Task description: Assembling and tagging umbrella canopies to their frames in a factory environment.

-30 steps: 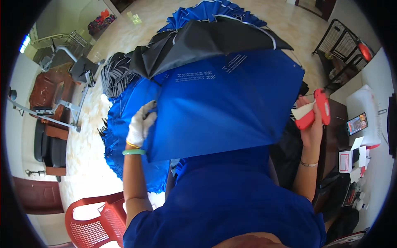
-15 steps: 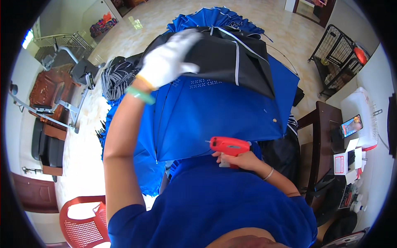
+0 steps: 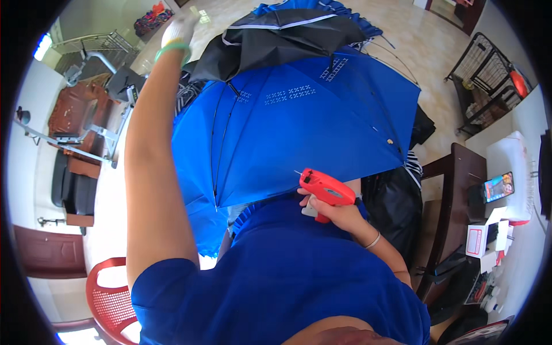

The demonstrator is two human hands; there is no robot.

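My right hand [image 3: 336,211] is closed around the grip of a red tagging gun [image 3: 328,188], whose thin needle points left over the near edge of a spread blue umbrella [image 3: 310,126]. The umbrella's inner side shows, with dark ribs and white stitched marks. A black cloth panel with pale edging [image 3: 287,43] lies bunched across its far part. My left arm is stretched far out to the left; my left hand [image 3: 181,29], in a white glove, is beyond the black cloth's left end. Its fingers are small and blurred, so what they do is unclear.
More blue pleated fabric [image 3: 368,23] lies behind the umbrella. A dark table [image 3: 454,172] stands at the right with a phone [image 3: 498,187] and an opened white box [image 3: 476,238]. Also around are a red plastic chair [image 3: 109,296], an exercise machine [image 3: 103,132] and a black wire cage [image 3: 486,75].
My left hand has moved from over the black cloth out to the far left. The cloth now lies farther back, baring more of the blue umbrella. The tagging gun is tilted more.
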